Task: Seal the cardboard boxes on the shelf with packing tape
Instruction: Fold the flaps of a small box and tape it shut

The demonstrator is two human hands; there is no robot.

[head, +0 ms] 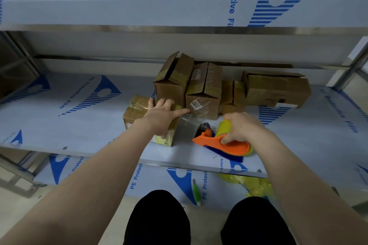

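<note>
A small cardboard box (133,111) sits near the front of the middle shelf (59,125). My left hand (161,115) lies flat on its top with fingers spread, pressing it down. My right hand (242,128) grips the yellow handle of an orange tape dispenser (225,144) just right of the box. A strip of clear tape (187,127) stretches from the dispenser to the box. Behind stand several more cardboard boxes: one with open flaps (171,83), one bearing a white label (203,93), a small one (232,95) and a wide one (276,89).
An upper shelf (179,10) covered in blue-printed protective film overhangs the work area. On the lower shelf lie a green-handled tool (196,192) and crumpled yellow plastic (253,184). Metal uprights (350,65) stand at the right. My knees show at the bottom.
</note>
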